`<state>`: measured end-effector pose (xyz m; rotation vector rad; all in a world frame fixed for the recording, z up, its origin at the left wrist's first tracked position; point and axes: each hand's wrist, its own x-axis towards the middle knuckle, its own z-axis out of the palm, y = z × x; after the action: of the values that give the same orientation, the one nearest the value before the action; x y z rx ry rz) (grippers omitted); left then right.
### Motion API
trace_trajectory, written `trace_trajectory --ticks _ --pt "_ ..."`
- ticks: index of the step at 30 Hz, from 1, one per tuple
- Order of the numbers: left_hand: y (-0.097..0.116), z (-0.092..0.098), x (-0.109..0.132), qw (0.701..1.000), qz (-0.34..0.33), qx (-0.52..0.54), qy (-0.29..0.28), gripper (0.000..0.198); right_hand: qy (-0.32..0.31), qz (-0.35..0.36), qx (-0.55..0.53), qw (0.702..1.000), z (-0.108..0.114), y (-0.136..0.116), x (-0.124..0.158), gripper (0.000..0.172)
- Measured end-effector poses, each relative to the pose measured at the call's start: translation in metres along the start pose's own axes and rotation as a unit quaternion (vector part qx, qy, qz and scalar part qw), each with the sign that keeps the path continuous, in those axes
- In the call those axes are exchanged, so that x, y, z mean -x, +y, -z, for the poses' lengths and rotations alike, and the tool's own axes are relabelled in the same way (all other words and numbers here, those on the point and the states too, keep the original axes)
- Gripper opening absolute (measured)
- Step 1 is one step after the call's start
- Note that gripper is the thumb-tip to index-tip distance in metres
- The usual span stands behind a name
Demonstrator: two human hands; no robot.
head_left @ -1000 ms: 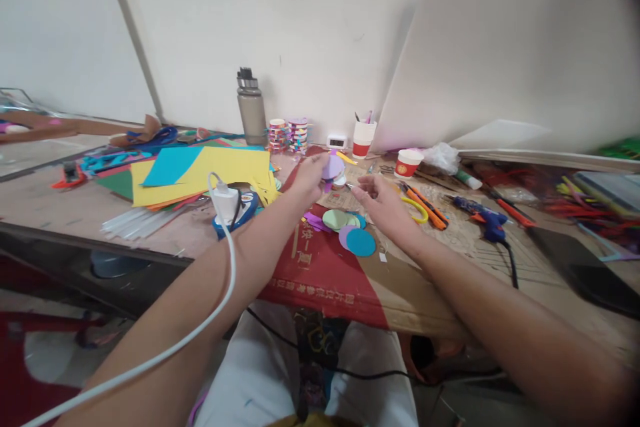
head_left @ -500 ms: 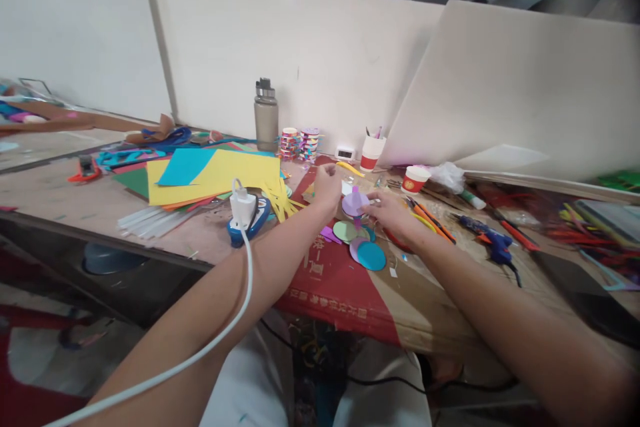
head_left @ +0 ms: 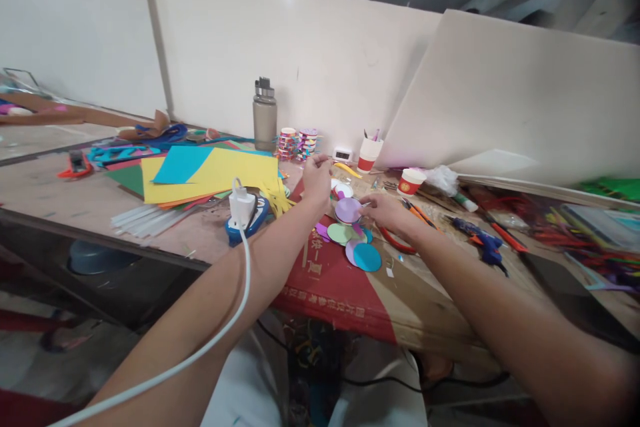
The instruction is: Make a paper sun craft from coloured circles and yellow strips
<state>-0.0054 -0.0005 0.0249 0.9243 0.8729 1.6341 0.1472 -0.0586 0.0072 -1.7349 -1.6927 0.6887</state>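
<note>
My right hand (head_left: 381, 211) pinches the edge of a light purple paper disc (head_left: 349, 210), held just above the other discs. Farther left and back, my left hand (head_left: 317, 180) has its fingertips closed together; whatever lies between them is too small to make out. Beside it a white round piece (head_left: 342, 189) shows, partly covered. Below the held disc, a pale green disc (head_left: 340, 234) and a blue disc (head_left: 367, 257) lie overlapping on the red printed cardboard (head_left: 320, 293).
Yellow paper sheets (head_left: 225, 170) and a power strip (head_left: 249, 217) lie on the left. Behind stand a bottle (head_left: 265, 117), two striped stacks (head_left: 287, 145) and paper cups (head_left: 411, 182). A blue glue gun (head_left: 483, 240) lies right. A white cable crosses over my left forearm.
My left hand has shifted slightly left and up, and the white round piece beside it shows more. My right hand still holds the purple disc. The whole view has shifted a little.
</note>
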Motion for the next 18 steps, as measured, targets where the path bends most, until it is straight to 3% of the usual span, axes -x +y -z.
trace_trajectory --ticks 4,8,12,13,15,18 --pt "0.0 -0.001 0.001 1.0 -0.003 -0.002 -0.005 0.015 -0.013 -0.07 -0.066 0.995 0.001 0.002 0.001 0.011" --pt "-0.003 -0.001 -0.001 1.0 -0.006 -0.005 -0.021 0.015 -0.022 -0.088 0.01 0.996 0.002 0.005 -0.004 0.012" --pt "-0.005 0.0 -0.003 0.999 -0.023 -0.015 -0.033 0.007 -0.014 -0.056 0.082 0.995 0.004 0.001 -0.006 0.012" --pt "-0.005 0.0 -0.003 0.998 -0.04 -0.026 -0.037 0.004 -0.006 -0.043 0.098 0.994 0.005 -0.002 -0.006 0.012" --pt "-0.002 0.001 0.001 0.99 -0.106 -0.074 -0.059 0.015 0.029 -0.017 0.112 0.993 0.006 -0.006 -0.006 0.013" --pt "0.002 0.002 0.019 0.93 -0.27 -0.199 -0.148 0.03 0.109 0.074 0.039 0.991 0.001 -0.012 -0.005 0.011"
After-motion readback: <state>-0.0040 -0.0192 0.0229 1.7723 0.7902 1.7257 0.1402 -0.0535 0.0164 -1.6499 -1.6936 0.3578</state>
